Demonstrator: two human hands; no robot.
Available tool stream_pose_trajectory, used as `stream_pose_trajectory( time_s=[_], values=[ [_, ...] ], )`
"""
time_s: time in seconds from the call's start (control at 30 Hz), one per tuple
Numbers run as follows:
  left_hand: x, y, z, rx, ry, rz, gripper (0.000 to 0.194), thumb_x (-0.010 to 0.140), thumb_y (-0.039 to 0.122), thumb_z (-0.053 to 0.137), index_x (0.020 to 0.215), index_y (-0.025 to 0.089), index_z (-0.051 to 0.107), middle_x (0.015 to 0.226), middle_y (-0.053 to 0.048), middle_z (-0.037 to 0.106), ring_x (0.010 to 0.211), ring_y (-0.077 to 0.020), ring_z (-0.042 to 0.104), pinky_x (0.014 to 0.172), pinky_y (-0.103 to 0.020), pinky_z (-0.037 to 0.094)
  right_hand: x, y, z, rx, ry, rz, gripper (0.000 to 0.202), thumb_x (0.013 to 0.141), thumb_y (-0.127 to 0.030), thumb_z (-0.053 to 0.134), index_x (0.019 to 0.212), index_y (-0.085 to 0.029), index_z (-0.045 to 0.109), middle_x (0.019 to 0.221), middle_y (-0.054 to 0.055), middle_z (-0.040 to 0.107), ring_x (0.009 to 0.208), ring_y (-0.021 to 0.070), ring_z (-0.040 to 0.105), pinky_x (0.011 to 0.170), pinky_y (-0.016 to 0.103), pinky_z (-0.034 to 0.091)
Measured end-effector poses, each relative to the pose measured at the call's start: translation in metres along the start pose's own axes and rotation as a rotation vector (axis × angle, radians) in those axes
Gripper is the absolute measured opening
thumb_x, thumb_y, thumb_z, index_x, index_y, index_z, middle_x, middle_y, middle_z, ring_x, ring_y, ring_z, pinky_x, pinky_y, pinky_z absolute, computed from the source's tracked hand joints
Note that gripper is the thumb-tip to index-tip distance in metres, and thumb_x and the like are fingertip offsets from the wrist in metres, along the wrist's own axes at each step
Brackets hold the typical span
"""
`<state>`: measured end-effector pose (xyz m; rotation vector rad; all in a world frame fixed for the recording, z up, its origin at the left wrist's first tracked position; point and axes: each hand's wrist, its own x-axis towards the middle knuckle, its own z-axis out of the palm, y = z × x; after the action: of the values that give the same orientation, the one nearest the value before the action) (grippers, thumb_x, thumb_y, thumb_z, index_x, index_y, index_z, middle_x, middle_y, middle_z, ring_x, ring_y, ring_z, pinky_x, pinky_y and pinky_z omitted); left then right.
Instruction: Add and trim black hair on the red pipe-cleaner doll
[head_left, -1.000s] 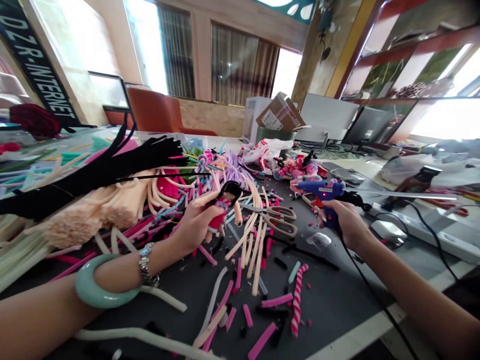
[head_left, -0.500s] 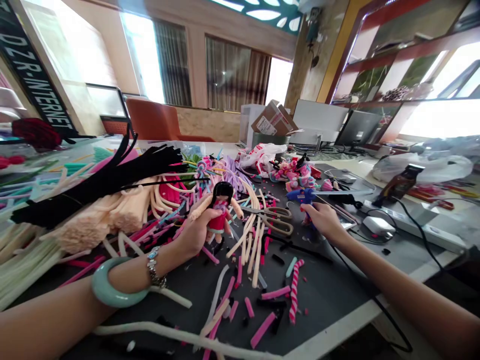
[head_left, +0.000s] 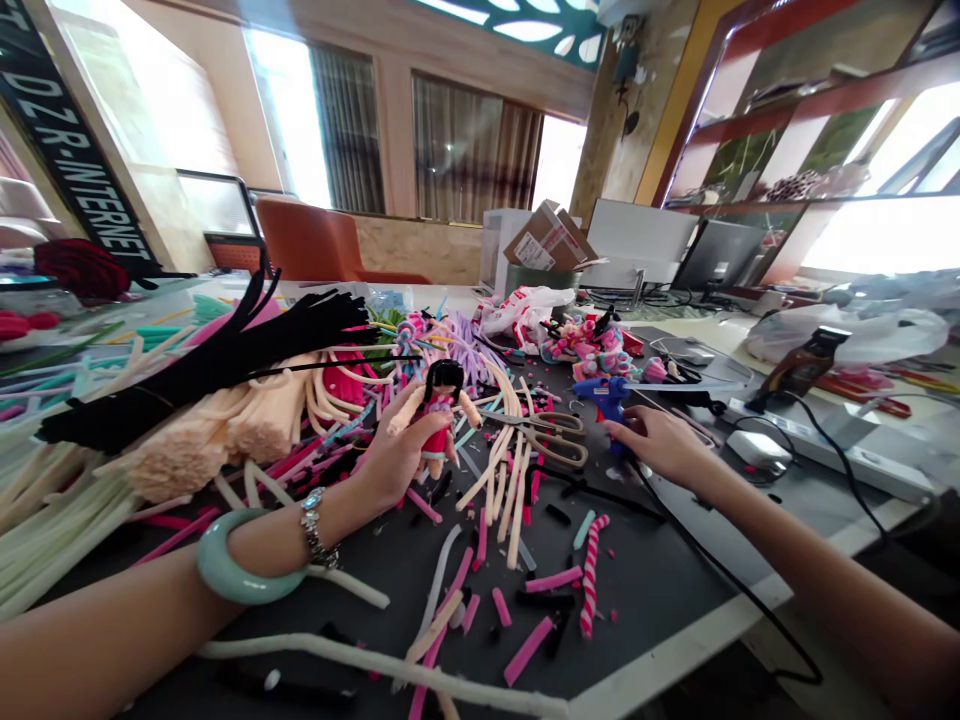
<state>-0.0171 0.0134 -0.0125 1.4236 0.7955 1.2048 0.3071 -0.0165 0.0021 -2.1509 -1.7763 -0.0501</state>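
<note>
A small doll with black hair, peach arms and a red dress is held upright in my left hand, the thumb lying across its front. To the right, a blue glue gun stands on the dark table with its nozzle toward the left. My right hand is at its handle, with fingertips touching the handle's right side and not wrapped round it; whether they grip it is unclear. Between the hands lie scissors with tan handles, partly over peach stems.
Black stems and peach bundles are heaped at left. Cut pink pieces and a striped stick lie in front. Behind are finished pink figures; at right are a power strip, a bottle and a black cable.
My right hand has loosened from round the glue gun's handle and shifted slightly right, showing more of the handle. The doll is turned a little and sits lower in my left hand.
</note>
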Motion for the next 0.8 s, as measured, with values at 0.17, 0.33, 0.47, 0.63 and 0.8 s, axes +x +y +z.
stream_pose_trajectory(
  time_s=[0.17,0.33,0.47,0.63,0.8],
  values=[
    [-0.002,0.003,0.001,0.027,-0.002,0.002,0.029,0.081,0.037,0.061,0.102,0.020,0.050,0.052,0.002,0.063,0.031,-0.0130,0.051,0.028,-0.015,0.028,-0.030,0.009,-0.035,-0.133,-0.085,-0.080,0.042,0.080,-0.055,0.050,0.075,-0.016,0.065,0.077,0.011,0.069,0.069,0.0244,0.062,0.060,0.032,0.039],
    [-0.002,0.002,0.002,-0.022,-0.033,0.046,0.024,0.080,0.033,0.062,0.097,0.020,0.051,0.058,0.001,0.064,0.034,-0.0150,0.056,0.025,-0.017,0.031,-0.063,-0.026,-0.045,-0.099,-0.215,-0.301,0.037,0.089,-0.046,0.046,0.074,-0.020,0.066,0.071,0.004,0.067,0.064,0.0173,0.059,0.061,0.030,0.038],
    [-0.006,0.004,0.005,-0.037,-0.026,0.046,0.027,0.079,0.032,0.064,0.099,0.020,0.050,0.066,0.001,0.065,0.037,-0.0148,0.059,0.027,-0.019,0.040,-0.059,-0.066,-0.029,-0.047,-0.203,-0.519,0.021,0.090,-0.031,0.052,0.101,-0.022,0.068,0.093,0.004,0.066,0.079,0.0166,0.062,0.067,0.027,0.041],
    [-0.010,0.010,0.010,-0.058,-0.023,0.044,0.032,0.076,0.032,0.068,0.097,0.020,0.047,0.072,0.001,0.066,0.047,-0.0170,0.065,0.030,-0.021,0.046,-0.040,-0.088,-0.010,-0.162,-0.225,-0.657,0.017,0.087,-0.020,0.056,0.094,-0.023,0.072,0.096,0.004,0.063,0.075,0.0154,0.062,0.056,0.024,0.037],
    [-0.011,0.014,0.014,-0.050,-0.023,-0.018,0.040,0.073,0.033,0.071,0.094,0.022,0.039,0.057,0.007,0.061,0.029,-0.0113,0.052,0.024,-0.015,0.036,-0.028,-0.083,-0.013,-0.095,-0.221,-0.700,0.017,0.087,-0.021,0.054,0.086,-0.022,0.071,0.094,0.004,0.062,0.071,0.0117,0.060,0.061,0.023,0.040]
  ],
)
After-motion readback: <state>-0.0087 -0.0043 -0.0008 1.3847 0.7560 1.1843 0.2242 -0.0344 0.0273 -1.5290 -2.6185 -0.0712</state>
